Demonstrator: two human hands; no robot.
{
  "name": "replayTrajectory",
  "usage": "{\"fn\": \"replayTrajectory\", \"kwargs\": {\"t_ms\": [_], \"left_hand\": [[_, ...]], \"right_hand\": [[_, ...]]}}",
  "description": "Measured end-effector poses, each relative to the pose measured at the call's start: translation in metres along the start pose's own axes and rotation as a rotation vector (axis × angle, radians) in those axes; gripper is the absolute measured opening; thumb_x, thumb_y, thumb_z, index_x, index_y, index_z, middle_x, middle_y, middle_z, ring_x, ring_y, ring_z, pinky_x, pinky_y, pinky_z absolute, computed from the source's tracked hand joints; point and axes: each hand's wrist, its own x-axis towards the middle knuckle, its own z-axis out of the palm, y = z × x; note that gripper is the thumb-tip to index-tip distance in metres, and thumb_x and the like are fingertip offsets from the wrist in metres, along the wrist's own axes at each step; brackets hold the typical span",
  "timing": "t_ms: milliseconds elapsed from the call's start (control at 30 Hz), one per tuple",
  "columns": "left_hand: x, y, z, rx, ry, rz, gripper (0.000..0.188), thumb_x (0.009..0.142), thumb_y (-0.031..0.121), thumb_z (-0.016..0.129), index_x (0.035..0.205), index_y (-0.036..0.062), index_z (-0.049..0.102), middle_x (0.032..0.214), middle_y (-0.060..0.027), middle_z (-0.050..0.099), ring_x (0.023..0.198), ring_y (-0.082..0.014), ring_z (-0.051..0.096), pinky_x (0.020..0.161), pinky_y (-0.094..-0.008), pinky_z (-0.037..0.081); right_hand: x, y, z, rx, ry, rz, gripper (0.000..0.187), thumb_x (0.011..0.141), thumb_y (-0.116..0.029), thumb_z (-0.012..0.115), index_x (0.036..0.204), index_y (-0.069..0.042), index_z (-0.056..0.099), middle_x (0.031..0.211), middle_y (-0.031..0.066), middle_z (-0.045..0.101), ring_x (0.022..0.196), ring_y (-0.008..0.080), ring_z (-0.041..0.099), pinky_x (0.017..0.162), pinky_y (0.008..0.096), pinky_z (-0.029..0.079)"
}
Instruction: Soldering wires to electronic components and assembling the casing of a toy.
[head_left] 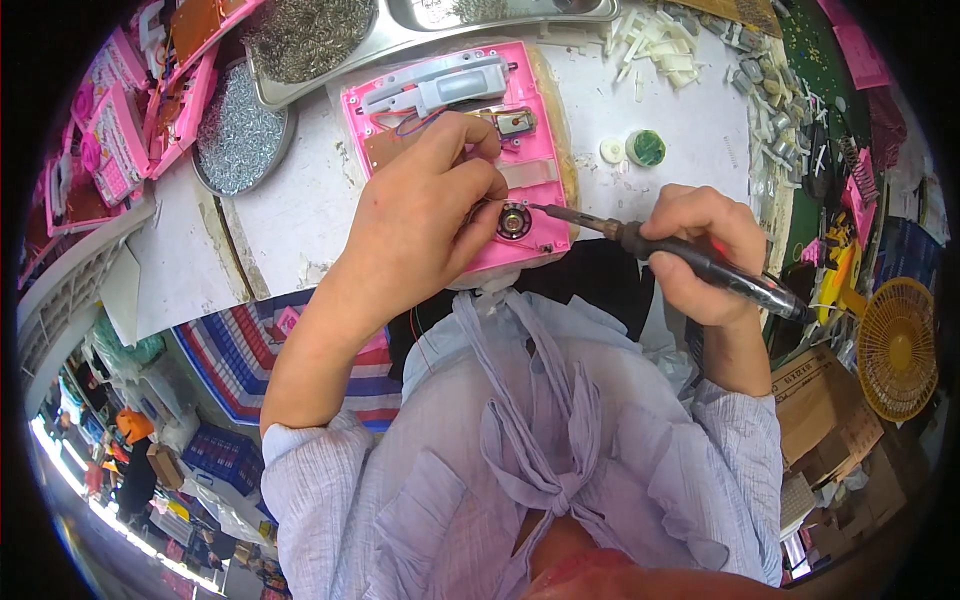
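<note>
Our right hand (705, 250) is closed around the black handle of a soldering iron (690, 260), held like a pen, and its thin metal tip reaches left to the near edge of the pink plastic shell (450, 150). The tip stands just beside a small round speaker (514, 220), dark with a shiny metal centre. Our left hand (425, 215) lies on the shell with the fingers bent and pinched together near the speaker; it seems to hold a thin wire or a bit of solder there, but we cannot tell which.

We judge that the step in hand is soldering a joint at the speaker. The next move calls for a steady tip on the right point, and for keeping our left fingers away from the hot metal.

The shell is flat, rectangular and glossy, open side up in the middle of the white worktop (680, 140). Inside it, at the far side, sits a grey moulded part (440, 85), and thin red and blue wires run below it. Far left, a round metal tray (240, 135) holds a heap of small shiny screws. On the right, white plastic pieces (655, 45) lie scattered, and a small green round tin (646, 148) stands near them.
</note>
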Motion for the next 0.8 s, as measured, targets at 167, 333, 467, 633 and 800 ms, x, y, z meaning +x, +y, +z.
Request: {"fn": "replayTrajectory", "kwargs": {"t_ms": [167,333,467,633,800], "left_hand": [[0.000,-0.003,-0.001,0.020,-0.004,0.039,0.018,0.076,-0.002,0.074,0.091,0.0023,0.065,0.113,-0.0107,0.059,0.093,-0.0267,0.066,0.080,-0.0360,0.053],[0.000,-0.003,-0.001,0.023,-0.019,0.024,0.018,0.076,-0.001,0.074,0.091,0.0024,0.065,0.113,-0.0103,0.059,0.094,-0.0268,0.066,0.079,-0.0365,0.054],[0.000,-0.004,0.000,0.043,-0.011,0.041,0.019,0.076,0.000,0.074,0.091,0.0026,0.065,0.114,-0.0105,0.059,0.096,-0.0272,0.066,0.079,-0.0370,0.054],[0.001,-0.003,-0.001,0.050,-0.014,0.042,0.018,0.076,0.001,0.074,0.091,0.0032,0.065,0.114,-0.0108,0.060,0.097,-0.0283,0.066,0.080,-0.0378,0.054],[0.001,-0.003,0.000,0.042,-0.006,0.047,0.018,0.076,0.001,0.074,0.090,0.0036,0.064,0.113,-0.0106,0.060,0.097,-0.0289,0.065,0.080,-0.0381,0.054]], "right_hand": [[0.008,0.002,0.008,-0.068,-0.023,-0.026,0.021,0.073,-0.001,0.072,0.094,-0.001,0.070,0.069,0.0040,0.063,0.052,0.0109,0.054,0.052,0.0260,0.041],[0.011,0.003,0.010,-0.117,-0.037,-0.053,0.022,0.074,-0.004,0.074,0.095,-0.003,0.070,0.064,0.0023,0.058,0.051,0.0116,0.052,0.052,0.0268,0.039],[0.014,0.007,0.013,-0.140,-0.047,-0.097,0.022,0.075,-0.006,0.075,0.096,-0.004,0.071,0.062,0.0019,0.056,0.051,0.0122,0.051,0.052,0.0277,0.039],[0.015,0.006,0.014,-0.165,-0.048,-0.093,0.022,0.074,-0.005,0.076,0.095,-0.005,0.071,0.060,0.0021,0.055,0.050,0.0136,0.051,0.052,0.0287,0.039],[0.015,0.003,0.012,-0.191,-0.059,-0.118,0.024,0.071,-0.003,0.076,0.095,-0.004,0.071,0.062,0.0029,0.058,0.051,0.0140,0.052,0.052,0.0283,0.040]]}}
